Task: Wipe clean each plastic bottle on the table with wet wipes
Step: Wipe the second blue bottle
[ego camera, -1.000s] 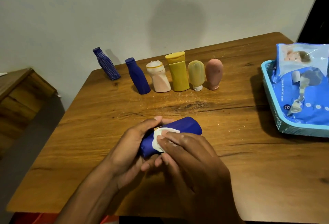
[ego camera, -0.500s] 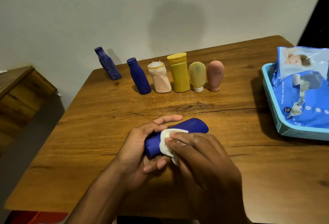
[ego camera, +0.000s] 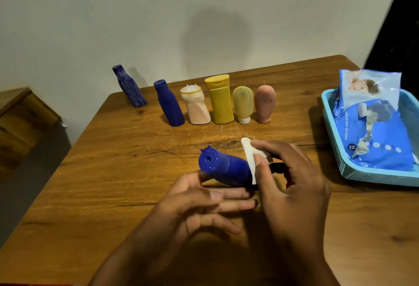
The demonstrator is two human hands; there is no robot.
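A dark blue plastic bottle (ego camera: 226, 167) lies on its side just above the wooden table (ego camera: 113, 183), its flip cap pointing left. My left hand (ego camera: 204, 204) supports it from below with fingers stretched out flat and the thumb near the cap. My right hand (ego camera: 294, 185) grips a white wet wipe (ego camera: 249, 158) wrapped over the bottle's right half; that end of the bottle is hidden. Several more bottles stand in a row at the back: patterned blue (ego camera: 130, 87), plain blue (ego camera: 169, 104), white-pink (ego camera: 196, 107), yellow (ego camera: 220, 100), pale yellow (ego camera: 242, 104), pink (ego camera: 264, 103).
A light blue basket (ego camera: 331, 131) at the table's right edge holds a blue pack of wet wipes (ego camera: 381, 140). A lower wooden piece of furniture (ego camera: 20, 113) stands left of the table. A wall runs close behind the row of bottles.
The bottle has turned so its cap end shows at the left. My right hand slid the wipe rightward along the body. My left hand's fingers straightened under the bottle.
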